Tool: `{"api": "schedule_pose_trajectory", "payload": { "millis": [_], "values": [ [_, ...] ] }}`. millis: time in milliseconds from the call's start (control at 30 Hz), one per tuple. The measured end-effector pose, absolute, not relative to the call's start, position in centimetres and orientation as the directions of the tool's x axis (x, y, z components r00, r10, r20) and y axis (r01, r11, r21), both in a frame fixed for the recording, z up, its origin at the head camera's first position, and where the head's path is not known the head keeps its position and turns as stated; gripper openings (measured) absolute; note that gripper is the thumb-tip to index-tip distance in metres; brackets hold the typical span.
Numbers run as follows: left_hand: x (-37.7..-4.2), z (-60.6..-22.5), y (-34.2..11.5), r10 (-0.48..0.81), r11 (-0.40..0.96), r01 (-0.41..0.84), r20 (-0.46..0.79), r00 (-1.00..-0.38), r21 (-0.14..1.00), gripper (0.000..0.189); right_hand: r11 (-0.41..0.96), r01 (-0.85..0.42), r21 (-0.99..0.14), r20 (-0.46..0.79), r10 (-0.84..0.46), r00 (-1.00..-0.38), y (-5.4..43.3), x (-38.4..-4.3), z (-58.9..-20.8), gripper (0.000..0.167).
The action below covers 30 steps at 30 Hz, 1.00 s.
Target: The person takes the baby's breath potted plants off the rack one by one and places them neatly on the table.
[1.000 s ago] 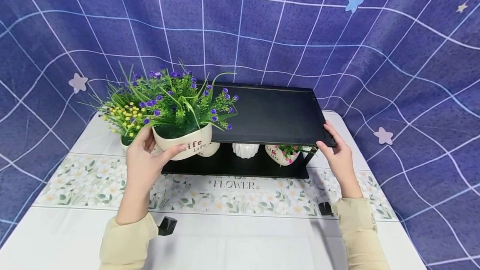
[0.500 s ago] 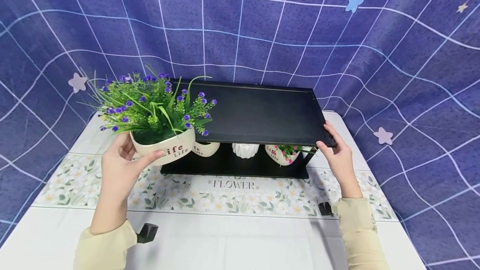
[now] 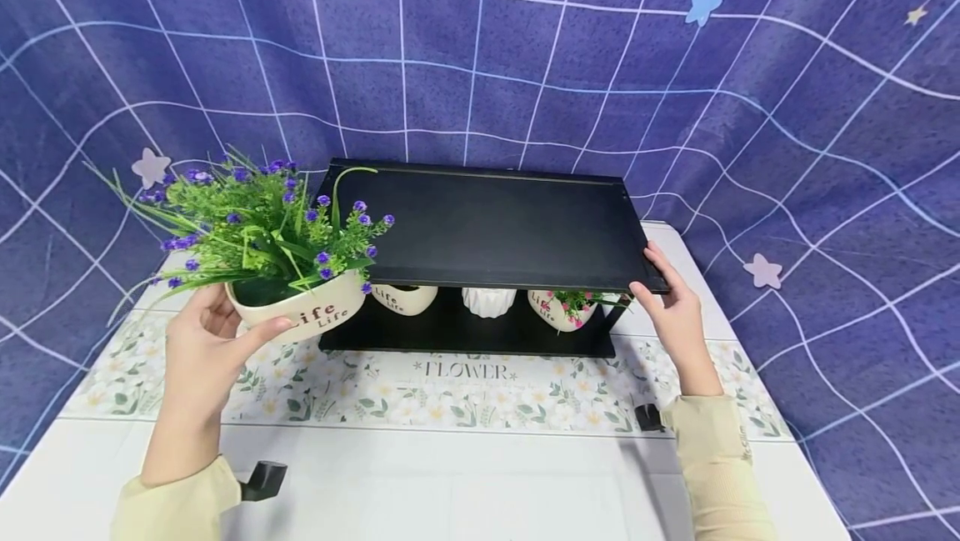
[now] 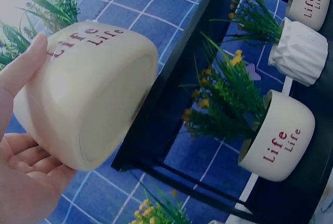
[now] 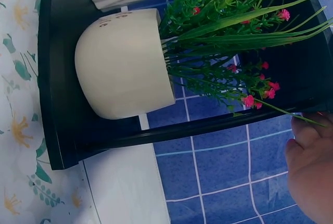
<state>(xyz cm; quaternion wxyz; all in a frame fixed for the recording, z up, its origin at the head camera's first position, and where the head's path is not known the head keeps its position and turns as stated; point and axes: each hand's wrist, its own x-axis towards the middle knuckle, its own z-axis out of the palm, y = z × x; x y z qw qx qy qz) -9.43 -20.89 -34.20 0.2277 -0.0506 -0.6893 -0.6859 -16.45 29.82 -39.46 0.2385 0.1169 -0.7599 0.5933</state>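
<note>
My left hand [image 3: 197, 358] holds up a cream flowerpot [image 3: 303, 313] lettered "Life", with the thumb on its front. Green grass and purple flowers [image 3: 262, 220] fill this pot. It hangs in the air at the left end of a black two-tier shelf [image 3: 495, 228], its underside showing in the left wrist view. My right hand [image 3: 678, 328] grips the front right corner of the shelf's top board, thumb at the front edge and fingers along the side.
On the lower tier stand a "Life" pot with yellow flowers [image 4: 278, 135], a white ribbed pot [image 3: 489, 301] and a pot with pink flowers [image 5: 125, 67]. A yellow-flowered plant [image 4: 151, 213] is beyond the shelf's left end. Blue grid cloth [image 3: 480, 49] hangs behind.
My left hand has carried the purple-flowered pot leftward, off the shelf's top board and slightly down. My right hand stays at the shelf's corner.
</note>
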Motion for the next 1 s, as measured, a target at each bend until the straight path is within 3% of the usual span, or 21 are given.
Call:
{"api": "schedule_pose_trajectory", "payload": {
  "millis": [167,533,800,1000],
  "values": [
    [-9.3,-34.6,-21.8,-0.250,-0.006,0.437,0.421,-0.872,0.900,0.038,0.292,-0.433,-0.853,0.480,0.114,-0.870,29.7,-16.3,-39.4,0.050],
    [-8.6,-35.0,-23.4,-0.379,-0.065,0.398,0.346,-0.858,0.915,0.037,0.295,-0.415,-0.861,0.465,0.122,-0.877,29.7,-16.3,-39.3,0.050],
    [-8.1,-36.3,-24.9,-0.353,-0.184,0.451,0.369,-0.860,0.873,0.038,0.289,-0.423,-0.859,0.470,0.119,-0.874,29.7,-16.5,-39.4,0.050],
    [-7.7,-37.2,-26.1,-0.371,-0.144,0.416,0.341,-0.864,0.898,0.037,0.292,-0.416,-0.861,0.465,0.121,-0.877,29.7,-16.4,-39.3,0.050]
  ]
}}
